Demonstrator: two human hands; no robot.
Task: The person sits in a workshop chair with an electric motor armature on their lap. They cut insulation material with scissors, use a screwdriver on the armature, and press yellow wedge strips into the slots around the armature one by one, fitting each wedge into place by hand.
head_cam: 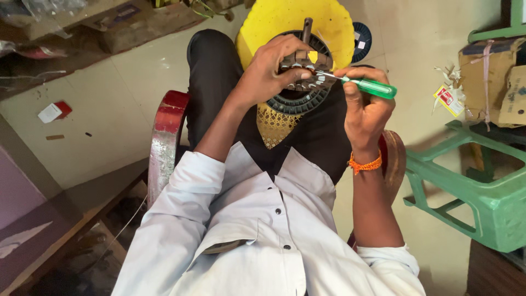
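My left hand (268, 68) grips a round dark metal motor part (304, 68) with slotted teeth and a short shaft sticking up, held over my lap. My right hand (366, 104) holds a green-handled screwdriver (368, 86), its thin metal tip touching the right side of the motor part. Under the part lies a black ribbed ring (298, 103) on my dark trousers. A yellow round plastic stool (298, 19) stands just beyond my knees.
I sit on a red chair (167, 129). A green plastic stool (476, 186) lies tipped at the right, with cardboard boxes (493, 77) behind it. A small red-and-white packet (53, 112) lies on the tiled floor at left. A dark round disc (361, 38) sits behind the yellow stool.
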